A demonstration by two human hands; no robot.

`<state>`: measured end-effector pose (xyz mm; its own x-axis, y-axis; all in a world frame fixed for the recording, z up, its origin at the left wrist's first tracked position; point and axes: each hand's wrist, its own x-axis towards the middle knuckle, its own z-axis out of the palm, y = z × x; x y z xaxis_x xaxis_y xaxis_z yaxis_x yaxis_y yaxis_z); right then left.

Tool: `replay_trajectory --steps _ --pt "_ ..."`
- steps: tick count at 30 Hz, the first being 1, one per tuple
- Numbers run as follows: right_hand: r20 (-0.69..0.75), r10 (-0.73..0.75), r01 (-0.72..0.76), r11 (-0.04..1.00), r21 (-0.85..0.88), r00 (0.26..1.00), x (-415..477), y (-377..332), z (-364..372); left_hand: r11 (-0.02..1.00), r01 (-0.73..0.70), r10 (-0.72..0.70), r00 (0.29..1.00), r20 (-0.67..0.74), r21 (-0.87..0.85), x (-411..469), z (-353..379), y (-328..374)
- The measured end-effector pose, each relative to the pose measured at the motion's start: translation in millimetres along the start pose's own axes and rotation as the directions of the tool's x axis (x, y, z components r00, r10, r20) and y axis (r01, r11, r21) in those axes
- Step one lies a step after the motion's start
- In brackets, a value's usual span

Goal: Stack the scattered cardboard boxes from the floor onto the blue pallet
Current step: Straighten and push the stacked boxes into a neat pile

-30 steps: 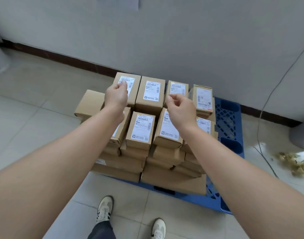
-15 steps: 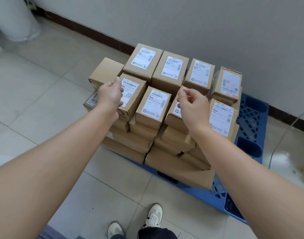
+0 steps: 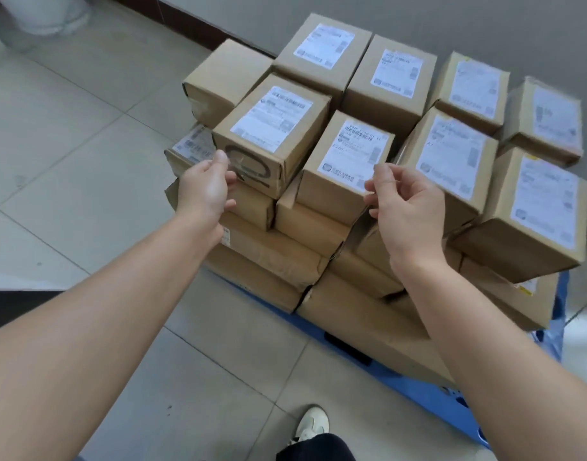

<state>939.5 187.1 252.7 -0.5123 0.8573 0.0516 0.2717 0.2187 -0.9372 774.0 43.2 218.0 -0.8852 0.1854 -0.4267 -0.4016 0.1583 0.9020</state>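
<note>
Both hands have drawn back from the top tier since a second ago, the left hand and right hand loosely curled and empty, while the cardboard boxes sit stacked on the blue pallet, suggesting placement complete.

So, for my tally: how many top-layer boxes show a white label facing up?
8: four back-row boxes, four front-row boxes. Labels on lower boxes may be hidden.
</note>
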Motion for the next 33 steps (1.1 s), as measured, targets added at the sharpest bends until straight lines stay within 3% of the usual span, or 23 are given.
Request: replay_trajectory --steps 6,15,21,24,28,33 --pt "-0.055 -0.078 0.082 0.993 0.089 0.995 -27.1 56.7 20.5 0.993 -0.093 0.094 0.995 0.014 -0.078 30.3 -8.2 -70.7" --pt "-0.021 -0.16 0.161 0.983 0.085 0.987 -66.8 155.3 59.7 0.958 -0.217 0.217 0.976 -0.019 -0.187 62.5 -5.9 -173.4" --pt "0.017 -0.252 0.252 0.957 -0.142 0.967 -85.2 205.4 83.4 0.949 -0.24 0.233 0.971 -0.057 -0.204 77.5 -10.4 -228.5" --pt "0.037 -0.302 0.301 0.914 -0.271 0.952 -88.9 213.5 92.5 0.974 -0.143 0.13 0.988 -0.082 -0.174 86.6 -15.2 -263.9" --pt "-0.003 -0.271 0.255 0.909 -0.33 0.963 -91.9 214.9 97.3 0.994 0.008 -0.018 0.996 -0.091 -0.107 85.3 -17.5 -293.3" --pt "-0.079 -0.199 0.162 0.928 -0.336 0.977 -94.7 216.0 99.6 0.995 -0.096 0.094 0.986 -0.138 -0.007 106.4 -27.8 -269.9"
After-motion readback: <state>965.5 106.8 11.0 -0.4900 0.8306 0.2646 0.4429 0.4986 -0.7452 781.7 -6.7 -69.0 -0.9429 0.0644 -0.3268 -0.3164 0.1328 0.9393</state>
